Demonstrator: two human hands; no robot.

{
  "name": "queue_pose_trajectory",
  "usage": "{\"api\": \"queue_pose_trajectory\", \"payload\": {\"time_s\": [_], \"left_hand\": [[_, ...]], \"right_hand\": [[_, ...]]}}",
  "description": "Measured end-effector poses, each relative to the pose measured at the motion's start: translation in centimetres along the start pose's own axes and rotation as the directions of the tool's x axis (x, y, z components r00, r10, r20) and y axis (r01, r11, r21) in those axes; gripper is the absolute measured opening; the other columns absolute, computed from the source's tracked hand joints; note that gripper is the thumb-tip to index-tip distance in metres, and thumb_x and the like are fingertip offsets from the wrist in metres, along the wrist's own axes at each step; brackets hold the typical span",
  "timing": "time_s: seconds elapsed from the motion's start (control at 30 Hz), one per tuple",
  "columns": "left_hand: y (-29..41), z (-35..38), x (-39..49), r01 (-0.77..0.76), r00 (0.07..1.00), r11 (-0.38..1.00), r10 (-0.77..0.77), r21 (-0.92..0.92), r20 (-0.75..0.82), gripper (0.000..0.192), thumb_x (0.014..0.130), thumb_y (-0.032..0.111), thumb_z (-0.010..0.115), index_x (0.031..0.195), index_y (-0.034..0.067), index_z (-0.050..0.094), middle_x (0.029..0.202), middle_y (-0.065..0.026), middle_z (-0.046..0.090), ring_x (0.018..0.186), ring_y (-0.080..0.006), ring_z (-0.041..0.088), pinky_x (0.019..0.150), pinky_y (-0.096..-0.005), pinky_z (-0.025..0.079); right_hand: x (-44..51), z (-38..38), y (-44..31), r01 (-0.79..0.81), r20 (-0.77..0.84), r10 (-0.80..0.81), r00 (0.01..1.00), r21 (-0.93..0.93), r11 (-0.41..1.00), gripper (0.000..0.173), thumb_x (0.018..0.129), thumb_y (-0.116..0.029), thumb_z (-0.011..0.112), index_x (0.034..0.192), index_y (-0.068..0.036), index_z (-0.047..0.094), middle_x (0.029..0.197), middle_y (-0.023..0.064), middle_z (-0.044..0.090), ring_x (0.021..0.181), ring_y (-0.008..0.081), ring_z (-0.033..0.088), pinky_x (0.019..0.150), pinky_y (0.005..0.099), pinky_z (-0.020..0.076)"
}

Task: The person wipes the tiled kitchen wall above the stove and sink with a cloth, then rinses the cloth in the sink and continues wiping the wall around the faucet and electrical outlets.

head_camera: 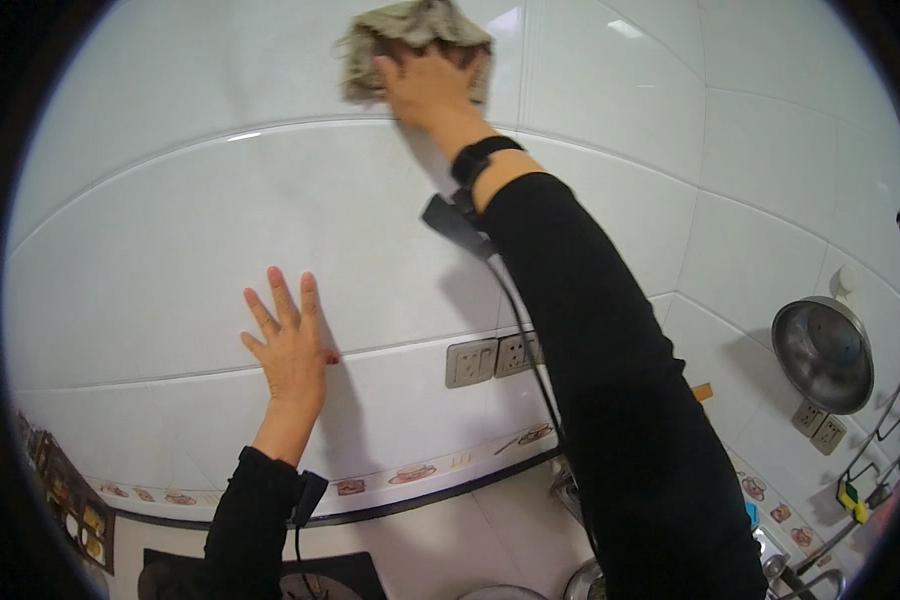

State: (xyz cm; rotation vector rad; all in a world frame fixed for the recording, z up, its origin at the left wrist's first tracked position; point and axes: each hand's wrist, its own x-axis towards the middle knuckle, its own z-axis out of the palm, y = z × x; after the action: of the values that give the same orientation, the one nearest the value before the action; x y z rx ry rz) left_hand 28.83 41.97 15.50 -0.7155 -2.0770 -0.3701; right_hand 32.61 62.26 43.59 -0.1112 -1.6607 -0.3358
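My right hand (431, 90) is stretched high and presses a crumpled beige-grey cloth (420, 24) flat against the white tiled wall (195, 225). Part of the cloth hangs in folds around the fingers. A black band circles that wrist, below a black sleeve. Lower and to the left, my left hand (291, 352) rests on the wall with fingers spread and nothing in it. Its palm lies across a tile joint. A dark cable with a plug-like end (457, 227) runs beside the right sleeve; another cable end (310, 495) sits at the left cuff.
Wall sockets (471, 363) sit between my arms. A metal pan (823, 352) hangs at right, above more sockets (819, 427) and near a yellow-green sponge (851, 501). Below are the light countertop (435, 547), a black cooktop (356, 574) and a metal bowl rim (502, 592).
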Motion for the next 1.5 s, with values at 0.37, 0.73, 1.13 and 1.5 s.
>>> {"api": "queue_pose_trajectory", "payload": {"time_s": [0.37, 0.73, 1.13, 1.5], "left_hand": [[0.2, 0.4, 0.2, -0.017, 1.0, 0.994, 0.019, 0.106, -0.021, 0.133, 0.05, 0.026, 0.095, 0.157, 0.018, 0.015, 0.162, -0.0223, 0.003, 0.142, -0.0534, 0.02, 0.091, -0.0648, 0.042], [-0.1, 1.2, 0.3, 0.002, 0.999, 0.994, 0.002, 0.107, -0.037, 0.136, 0.05, 0.021, 0.095, 0.157, 0.021, 0.012, 0.163, -0.0189, 0.001, 0.143, -0.0515, 0.019, 0.09, -0.064, 0.042], [-0.3, 1.4, 0.1, -0.019, 0.994, 0.993, 0.031, 0.115, -0.107, 0.134, 0.051, 0.015, 0.094, 0.157, 0.022, 0.013, 0.164, -0.0172, 0.003, 0.142, -0.0507, 0.023, 0.087, -0.0632, 0.044], [-0.4, 1.6, 0.3, -0.013, 0.994, 0.994, 0.024, 0.106, -0.109, 0.13, 0.058, 0.013, 0.09, 0.158, 0.028, 0.01, 0.164, -0.0155, 0.004, 0.141, -0.0521, 0.025, 0.087, -0.0651, 0.043]], "right_hand": [[-10.1, -7.9, 26.6, -0.307, -0.06, 0.322, 0.945, -0.501, 0.809, 0.049, 0.094, -0.033, 0.052, 0.138, -0.013, 0.046, 0.14, 0.011, 0.048, 0.13, 0.0304, 0.042, 0.107, 0.0502, 0.0332], [-5.9, -5.0, 14.0, -0.099, 0.2, 0.151, 0.968, -0.25, 0.963, 0.052, 0.1, -0.047, 0.034, 0.143, -0.023, 0.049, 0.153, 0.0197, 0.036, 0.146, 0.0474, 0.012, 0.109, 0.0718, 0.0045], [-7.5, -6.5, 21.6, -0.337, 0.116, 0.368, 0.922, -0.222, 0.915, 0.059, 0.103, -0.048, 0.021, 0.15, -0.018, 0.039, 0.157, 0.0196, 0.028, 0.147, 0.0431, 0.012, 0.111, 0.0692, 0.0021], [-13.8, -2.8, 12.2, -0.11, 0.082, 0.124, 0.989, -0.155, 0.982, 0.048, 0.096, -0.044, 0.044, 0.136, -0.02, 0.056, 0.148, 0.0193, 0.041, 0.142, 0.047, 0.021, 0.107, 0.0737, 0.0058]]}}
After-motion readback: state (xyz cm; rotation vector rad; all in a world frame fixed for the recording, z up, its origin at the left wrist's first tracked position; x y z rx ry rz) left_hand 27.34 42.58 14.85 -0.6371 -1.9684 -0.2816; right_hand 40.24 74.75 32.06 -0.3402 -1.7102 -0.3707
